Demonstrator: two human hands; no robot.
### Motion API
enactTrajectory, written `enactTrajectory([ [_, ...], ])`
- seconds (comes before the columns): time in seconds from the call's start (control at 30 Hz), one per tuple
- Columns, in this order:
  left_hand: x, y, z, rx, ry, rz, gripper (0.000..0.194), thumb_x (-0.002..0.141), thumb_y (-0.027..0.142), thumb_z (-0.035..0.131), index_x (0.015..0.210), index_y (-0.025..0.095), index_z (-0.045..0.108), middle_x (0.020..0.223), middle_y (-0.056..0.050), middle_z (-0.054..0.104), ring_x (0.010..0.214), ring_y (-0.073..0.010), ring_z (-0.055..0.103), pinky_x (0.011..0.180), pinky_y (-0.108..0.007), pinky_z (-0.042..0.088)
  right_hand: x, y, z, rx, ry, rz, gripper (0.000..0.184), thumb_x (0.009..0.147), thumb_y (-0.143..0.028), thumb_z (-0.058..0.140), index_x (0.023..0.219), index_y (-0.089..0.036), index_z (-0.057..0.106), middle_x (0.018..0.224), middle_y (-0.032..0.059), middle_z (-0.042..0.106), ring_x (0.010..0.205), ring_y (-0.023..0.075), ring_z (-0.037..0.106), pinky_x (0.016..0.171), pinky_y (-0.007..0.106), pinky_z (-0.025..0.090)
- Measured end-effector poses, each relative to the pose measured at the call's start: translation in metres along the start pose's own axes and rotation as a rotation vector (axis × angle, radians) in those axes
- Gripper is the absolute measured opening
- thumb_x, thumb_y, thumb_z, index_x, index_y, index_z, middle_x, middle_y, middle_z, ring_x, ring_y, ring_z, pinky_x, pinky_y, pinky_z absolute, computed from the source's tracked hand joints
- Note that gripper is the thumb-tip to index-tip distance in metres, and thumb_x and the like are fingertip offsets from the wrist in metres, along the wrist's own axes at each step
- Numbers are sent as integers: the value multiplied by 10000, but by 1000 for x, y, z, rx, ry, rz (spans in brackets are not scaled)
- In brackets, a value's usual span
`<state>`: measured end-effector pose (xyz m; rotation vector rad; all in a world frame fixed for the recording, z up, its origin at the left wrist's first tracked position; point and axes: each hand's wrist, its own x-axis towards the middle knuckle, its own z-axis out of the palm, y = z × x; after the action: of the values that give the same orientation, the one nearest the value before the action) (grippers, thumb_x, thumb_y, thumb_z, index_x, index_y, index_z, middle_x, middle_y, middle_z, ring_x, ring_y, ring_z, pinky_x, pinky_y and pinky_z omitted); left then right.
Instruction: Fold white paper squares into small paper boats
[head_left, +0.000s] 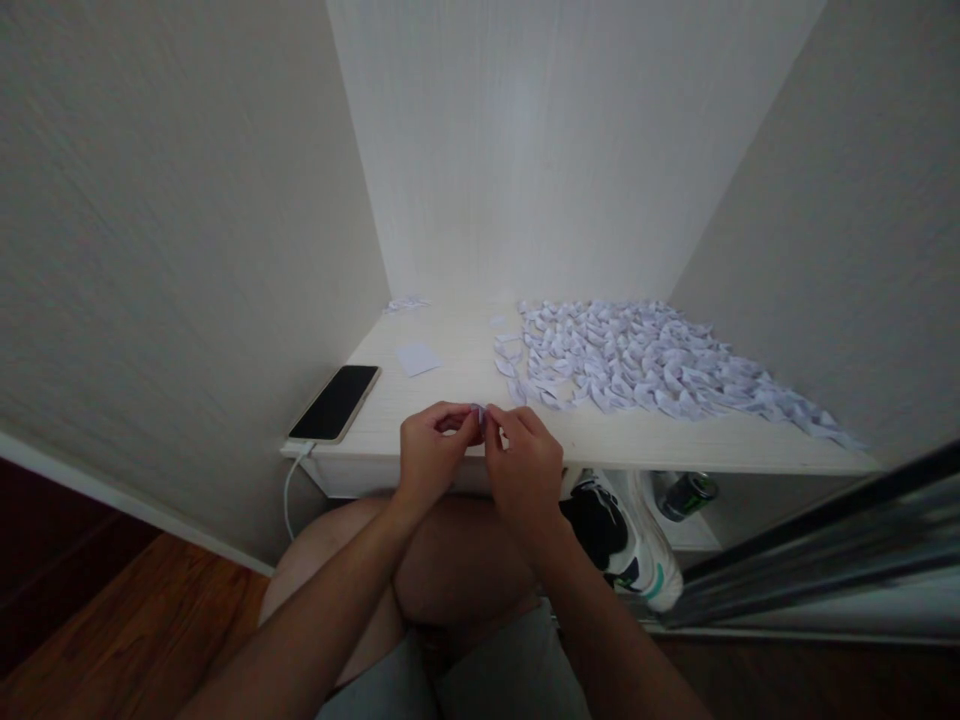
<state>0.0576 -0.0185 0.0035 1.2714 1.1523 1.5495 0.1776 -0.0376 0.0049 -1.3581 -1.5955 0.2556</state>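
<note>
Centrally, left hand (431,450) and right hand (525,462) meet at the shelf (465,375) front edge, both pinching one small paper piece (480,413) between thumb and fingertips. Piece sits directly between hands, equally near each; long axis too small to tell. Folded pile (645,360) lies far right, phone (335,402) left.

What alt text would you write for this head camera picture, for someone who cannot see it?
Two bare hands, left hand and right hand, pinch a small folded paper piece between them at the front edge of a pale shelf. A spread of similar folded papers covers the shelf's right side; a phone lies at left.
</note>
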Motion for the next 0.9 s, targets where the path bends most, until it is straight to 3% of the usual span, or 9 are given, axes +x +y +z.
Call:
enactTrajectory([
  [0.13, -2, -2, 3, 63, 168, 65, 98, 732, 268, 807, 784, 187, 787, 746, -33, 772, 682, -204, 720, 663, -306, 594, -11, -1, 14, -14, -15, -156, 318, 985, -207, 473, 1151, -185, 742, 1051, 185, 738, 996, 320, 666, 918, 478, 486],
  [0.23, -2, 2, 1, 89, 195, 69, 93, 754, 274, 794, 799, 193, 805, 769, -37, 786, 717, -214, 728, 699, -307, 582, -13, 0, 19, 35, -14, -257, 336, 972, -166, 478, 1223, -205, 698, 1189, 166, 721, 1115, 299, 649, 1006, 477, 476],
  [0.43, 1, 3, -9, -70, -71, -30, 216, 742, 349, 824, 869, 174, 810, 865, -61, 799, 799, -231, 748, 766, -345, 612, -4, 4, 7, 85, 88, -145, 179, 924, -231, 611, 1063, -221, 724, 1005, 108, 747, 950, 255, 677, 888, 401, 529],
  [0.5, 5, 2, -14, -148, -168, -105, 274, 698, 351, 862, 871, 149, 795, 843, -75, 792, 778, -231, 744, 733, -353, 621, 0, 5, 0, 153, 49, -91, 130, 896, -247, 653, 997, -225, 732, 947, 89, 750, 862, 240, 681, 826, 384, 536],
  [0.6, 10, 2, -22, -173, -276, -164, 369, 652, 332, 897, 945, 140, 781, 783, -67, 768, 717, -203, 714, 650, -318, 611, 3, 7, -7, 312, -112, -4, 94, 861, -283, 698, 931, -236, 738, 869, 63, 756, 765, 221, 686, 762, 365, 540],
  [0.77, 8, 9, -21, -154, -307, -120, 255, 612, 339, 910, 698, 142, 774, 732, -55, 715, 666, -165, 645, 564, -260, 569, 5, 13, -12, 553, -244, 183, 191, 762, -356, 794, 794, -219, 665, 793, 55, 736, 735, 215, 686, 690, 337, 534],
  [0.9, 7, 9, -18, -188, -291, -187, 255, 604, 341, 912, 661, 140, 766, 715, -61, 719, 624, -144, 627, 567, -252, 555, 8, 14, -14, 582, -318, 196, 175, 766, -336, 777, 808, -218, 656, 796, 51, 729, 741, 203, 671, 688, 328, 518],
])
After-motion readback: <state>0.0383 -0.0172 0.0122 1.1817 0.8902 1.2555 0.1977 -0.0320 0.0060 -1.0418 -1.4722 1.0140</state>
